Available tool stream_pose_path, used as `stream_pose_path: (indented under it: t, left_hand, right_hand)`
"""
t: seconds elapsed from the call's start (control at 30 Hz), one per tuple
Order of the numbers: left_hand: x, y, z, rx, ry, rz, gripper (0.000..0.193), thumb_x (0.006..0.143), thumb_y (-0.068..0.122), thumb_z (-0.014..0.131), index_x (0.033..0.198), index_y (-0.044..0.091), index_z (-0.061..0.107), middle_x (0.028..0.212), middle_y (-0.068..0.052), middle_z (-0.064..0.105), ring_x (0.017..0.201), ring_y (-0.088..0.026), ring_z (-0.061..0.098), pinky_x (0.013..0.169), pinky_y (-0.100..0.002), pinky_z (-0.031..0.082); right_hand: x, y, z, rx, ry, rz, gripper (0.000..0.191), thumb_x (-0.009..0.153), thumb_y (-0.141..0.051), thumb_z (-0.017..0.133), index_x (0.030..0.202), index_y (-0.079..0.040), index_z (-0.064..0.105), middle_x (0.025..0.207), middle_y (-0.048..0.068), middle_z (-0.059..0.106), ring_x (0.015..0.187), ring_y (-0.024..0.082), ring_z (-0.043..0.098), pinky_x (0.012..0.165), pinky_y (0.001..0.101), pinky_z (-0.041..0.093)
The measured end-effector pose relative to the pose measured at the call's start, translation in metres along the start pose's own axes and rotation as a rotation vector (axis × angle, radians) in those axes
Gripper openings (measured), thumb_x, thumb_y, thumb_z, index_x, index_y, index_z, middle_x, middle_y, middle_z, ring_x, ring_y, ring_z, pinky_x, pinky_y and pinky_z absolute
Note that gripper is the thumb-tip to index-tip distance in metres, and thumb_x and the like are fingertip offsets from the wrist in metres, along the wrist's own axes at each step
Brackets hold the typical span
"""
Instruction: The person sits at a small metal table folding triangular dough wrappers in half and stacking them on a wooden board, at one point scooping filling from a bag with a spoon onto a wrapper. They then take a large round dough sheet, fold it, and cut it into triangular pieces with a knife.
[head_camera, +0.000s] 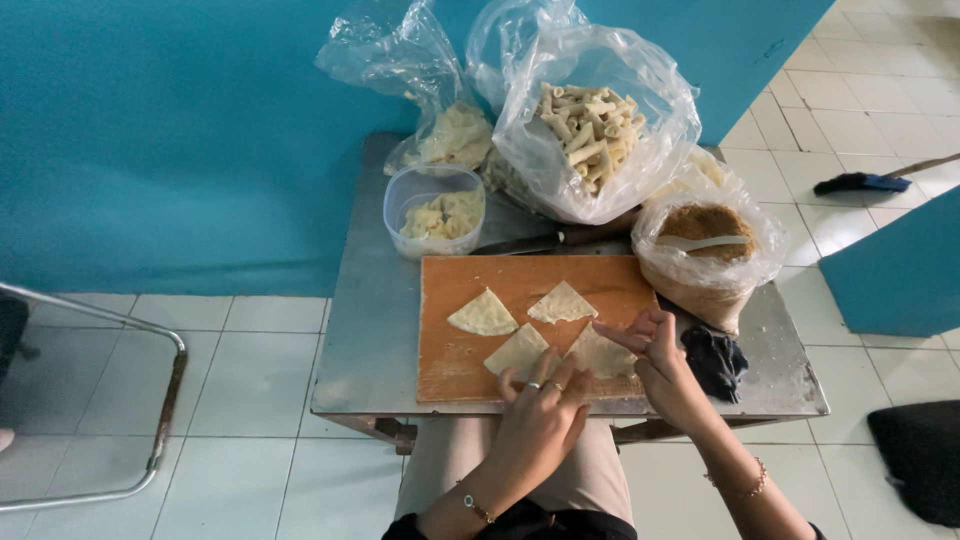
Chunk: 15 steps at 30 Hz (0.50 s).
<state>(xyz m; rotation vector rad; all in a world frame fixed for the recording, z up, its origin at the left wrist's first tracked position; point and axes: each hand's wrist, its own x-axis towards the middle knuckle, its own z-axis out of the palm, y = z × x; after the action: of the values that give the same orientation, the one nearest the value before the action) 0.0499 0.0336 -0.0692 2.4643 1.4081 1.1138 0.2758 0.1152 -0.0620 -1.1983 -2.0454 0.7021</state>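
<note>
On the orange wooden cutting board (460, 370), both hands are working the pale triangular dough wrappers. Left hand (540, 405), fingers spread flat, is pressing the near-left wrapper (516, 352); right hand (660, 370) is pinching the near-right wrapper (600, 355) between thumb and fingertips. Two more triangular wrappers (483, 314) are lying at twelve o'clock. Farther out, a clear plastic bag of rolled pastry sticks (592, 130) is sitting at one o'clock on the grey metal table (370, 340), with a clear plastic tub (433, 210) at eleven.
</note>
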Motion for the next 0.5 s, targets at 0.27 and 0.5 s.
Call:
stream_pose_path:
  t: [0.27, 0.5]
  left_hand:
    - [0.007, 0.002, 0.015, 0.099, -0.091, -0.007, 0.047, 0.097, 0.032, 0.064, 0.136, 0.006, 0.061, 0.148, -0.014, 0.052, 0.141, -0.031, 0.043, 0.104, -0.063, 0.025]
    - [0.008, 0.001, 0.020, 0.110, -0.118, -0.035, 0.049, 0.095, 0.031, 0.064, 0.140, 0.012, 0.058, 0.147, -0.013, 0.052, 0.141, -0.030, 0.042, 0.103, -0.066, 0.024]
  right_hand:
    - [-0.007, -0.032, 0.001, -0.783, -0.173, -0.020, 0.082, 0.075, 0.002, 0.059, 0.153, -0.013, 0.038, 0.126, 0.001, 0.065, 0.127, 0.021, 0.048, 0.090, 0.0639, 0.029]
    - [-0.005, -0.030, -0.013, -0.795, -0.063, -0.079, 0.060, 0.079, -0.004, 0.059, 0.136, -0.019, 0.052, 0.127, -0.005, 0.066, 0.128, 0.016, 0.054, 0.095, 0.0618, 0.031]
